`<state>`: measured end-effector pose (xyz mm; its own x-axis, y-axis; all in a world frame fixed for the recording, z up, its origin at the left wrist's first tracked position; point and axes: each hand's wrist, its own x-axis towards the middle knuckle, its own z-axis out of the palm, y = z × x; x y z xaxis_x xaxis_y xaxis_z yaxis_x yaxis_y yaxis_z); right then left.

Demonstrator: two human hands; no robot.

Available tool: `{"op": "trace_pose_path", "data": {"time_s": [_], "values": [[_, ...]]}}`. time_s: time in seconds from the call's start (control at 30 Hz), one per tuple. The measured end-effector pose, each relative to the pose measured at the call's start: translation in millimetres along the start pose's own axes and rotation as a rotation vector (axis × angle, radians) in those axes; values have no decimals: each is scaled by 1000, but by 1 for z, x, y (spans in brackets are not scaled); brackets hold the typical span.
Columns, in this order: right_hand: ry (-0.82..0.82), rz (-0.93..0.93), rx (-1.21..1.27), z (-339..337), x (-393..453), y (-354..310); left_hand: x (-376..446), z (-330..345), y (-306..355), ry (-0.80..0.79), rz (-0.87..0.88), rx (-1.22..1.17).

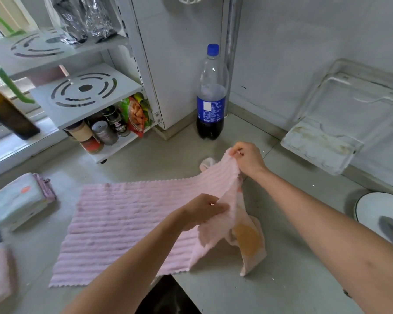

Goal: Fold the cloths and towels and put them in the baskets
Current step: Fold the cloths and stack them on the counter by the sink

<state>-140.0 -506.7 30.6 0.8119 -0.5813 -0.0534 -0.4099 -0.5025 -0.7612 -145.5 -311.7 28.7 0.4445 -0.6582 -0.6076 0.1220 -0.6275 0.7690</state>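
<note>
Left hand (203,209) and right hand (247,158), apart, both pinching 1 pink towel's (123,223) raised edge

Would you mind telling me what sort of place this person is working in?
Most likely a home kitchen counter: a white rack holds spice jars and a snack packet, a cola bottle stands in the corner, and a plate sits at the right edge.

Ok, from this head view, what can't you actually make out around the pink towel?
- Baskets: none shows in the head view.
- Second cloth with the orange patch: mostly hidden under the pink towel that the left hand and right hand grip.
- Folded stack: cut by the left edge.
- Plate: cut by the right edge.
</note>
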Motion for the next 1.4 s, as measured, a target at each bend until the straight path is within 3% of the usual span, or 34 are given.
{"op": "trace_pose_path", "data": {"time_s": [0.27, 0.5, 0.67, 0.87, 1.13, 1.23, 1.4], "values": [[-180, -8, 97, 75, -6, -75, -58, -68, -37, 80, -10, -220], [-314, -4, 33, 186, -26, -154, -129, -140, -114, 299, -31, -400], [-429, -86, -96, 256, -38, -200, -148, -177, -170, 532, -161, -327], [-642, -392, -504, 316, -49, -229, -150, -205, -228, 598, -299, -274], [-585, -813, -858, 369, -51, -233, -154, -207, -265, 808, -446, 13], [-766, -936, -937, 379, -42, -233, -152, -203, -274, 855, -442, 128], [-971, -1294, -1136, 380, -33, -245, -149, -193, -282, 768, -461, 262]]}}
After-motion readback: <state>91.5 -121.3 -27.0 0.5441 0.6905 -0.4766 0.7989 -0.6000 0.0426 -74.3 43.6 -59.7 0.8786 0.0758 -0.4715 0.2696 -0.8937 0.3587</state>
